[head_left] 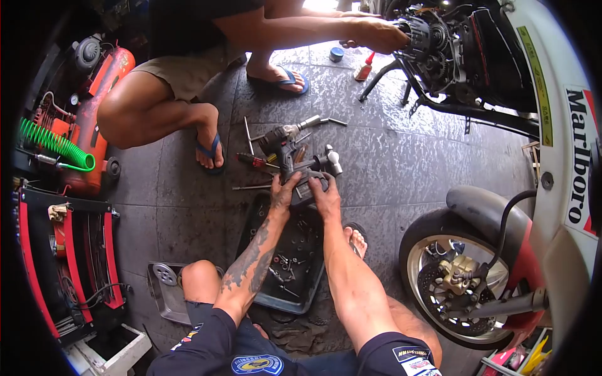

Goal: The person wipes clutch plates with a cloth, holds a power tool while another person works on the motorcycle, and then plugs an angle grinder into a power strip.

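In the head view, my left hand (pixel 283 191) and my right hand (pixel 325 197) are closed around the dark, blocky foot of a cordless impact wrench (pixel 285 150). The tool lies on the floor, its silver nose pointing away to the upper right. Just right of it lies a ball-peen hammer (pixel 332 161). Left of the tool are a red-and-black screwdriver (pixel 251 160) and a T-handle wrench (pixel 249 135). Below my hands, a black tray (pixel 300 307) holds several bolts, washers and small metal parts; my forearms cover part of it.
Another person's hands (pixel 379 34) work at an exposed motorcycle engine (pixel 433 44). A red bottle (pixel 364 67) and blue tin (pixel 337 54) stand nearby. A front wheel (pixel 458 282) is on the right. A red compressor (pixel 88 138), tool cabinet (pixel 66 250) and metal pan (pixel 169 304) line the left.
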The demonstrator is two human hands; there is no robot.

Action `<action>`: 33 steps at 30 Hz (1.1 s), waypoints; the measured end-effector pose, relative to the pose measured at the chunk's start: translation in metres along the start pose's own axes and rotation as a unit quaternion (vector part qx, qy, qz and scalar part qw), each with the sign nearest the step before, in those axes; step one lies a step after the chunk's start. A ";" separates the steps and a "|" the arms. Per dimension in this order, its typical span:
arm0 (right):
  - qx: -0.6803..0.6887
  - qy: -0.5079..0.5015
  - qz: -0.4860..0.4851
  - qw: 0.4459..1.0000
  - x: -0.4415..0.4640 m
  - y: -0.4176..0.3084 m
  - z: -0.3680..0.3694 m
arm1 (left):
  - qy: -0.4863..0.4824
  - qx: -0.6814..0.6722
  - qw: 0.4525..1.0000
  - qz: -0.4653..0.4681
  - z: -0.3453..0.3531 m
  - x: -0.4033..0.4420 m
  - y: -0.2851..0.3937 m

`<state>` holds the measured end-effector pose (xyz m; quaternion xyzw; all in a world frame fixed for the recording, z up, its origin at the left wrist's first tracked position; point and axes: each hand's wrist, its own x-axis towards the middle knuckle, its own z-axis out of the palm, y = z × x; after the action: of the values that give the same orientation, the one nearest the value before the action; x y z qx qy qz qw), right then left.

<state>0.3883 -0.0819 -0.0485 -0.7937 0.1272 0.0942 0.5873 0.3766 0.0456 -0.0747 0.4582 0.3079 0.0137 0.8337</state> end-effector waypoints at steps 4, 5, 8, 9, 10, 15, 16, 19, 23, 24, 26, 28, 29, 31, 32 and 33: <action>0.012 0.005 -0.018 1.000 -0.012 -0.001 0.000 | -0.052 -0.013 0.999 0.011 0.002 -0.012 0.017; 0.022 0.006 -0.024 0.999 -0.016 -0.006 0.000 | -0.046 -0.004 0.999 0.017 0.002 -0.015 0.020; -0.028 0.015 -0.063 0.997 -0.032 -0.007 -0.003 | -0.065 0.020 0.997 0.029 -0.006 -0.021 0.027; -0.034 0.019 -0.073 0.997 -0.037 -0.001 -0.003 | -0.071 0.040 0.996 0.041 -0.010 -0.023 0.029; -0.043 0.017 -0.084 0.995 -0.031 0.021 -0.005 | -0.075 0.074 0.992 0.064 -0.012 -0.025 0.031; 0.061 0.060 -0.030 0.996 -0.029 0.016 -0.028 | -0.082 0.076 0.993 0.044 -0.021 -0.068 0.053; 0.055 0.093 -0.007 0.994 -0.032 0.004 -0.033 | -0.082 0.073 0.993 0.045 -0.023 -0.073 0.052; 0.060 0.053 -0.034 0.996 -0.045 -0.034 -0.034 | -0.107 0.055 0.992 0.033 -0.026 -0.082 0.056; -0.112 0.061 -0.174 0.976 -0.049 -0.055 -0.040 | -0.113 0.036 0.992 0.032 -0.020 -0.094 0.074; -0.190 0.059 -0.217 0.956 -0.048 -0.069 -0.046 | -0.113 0.032 0.993 0.035 -0.022 -0.093 0.077; -0.385 0.000 -0.242 0.891 -0.028 -0.091 -0.071 | -0.112 0.069 0.989 0.069 -0.027 -0.092 0.082; -0.520 -0.077 -0.291 0.799 -0.021 -0.124 -0.101 | -0.098 0.069 0.990 0.073 -0.027 -0.086 0.077; -0.557 -0.106 -0.317 0.760 -0.025 -0.147 -0.116 | -0.084 0.073 0.991 0.075 -0.029 -0.085 0.077; -0.578 -0.130 -0.338 0.731 -0.039 -0.177 -0.132 | -0.090 0.059 0.991 0.077 -0.028 -0.091 0.084; -0.576 -0.128 -0.338 0.733 -0.044 -0.182 -0.137 | -0.093 0.046 0.992 0.078 -0.028 -0.094 0.087; -0.574 -0.127 -0.338 0.735 -0.050 -0.187 -0.143 | -0.094 0.047 0.992 0.076 -0.028 -0.097 0.093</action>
<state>0.3992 -0.1619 0.1783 -0.9515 -0.3035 0.0449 0.0243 0.3073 0.0906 0.0350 0.5178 0.1929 0.0195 0.8332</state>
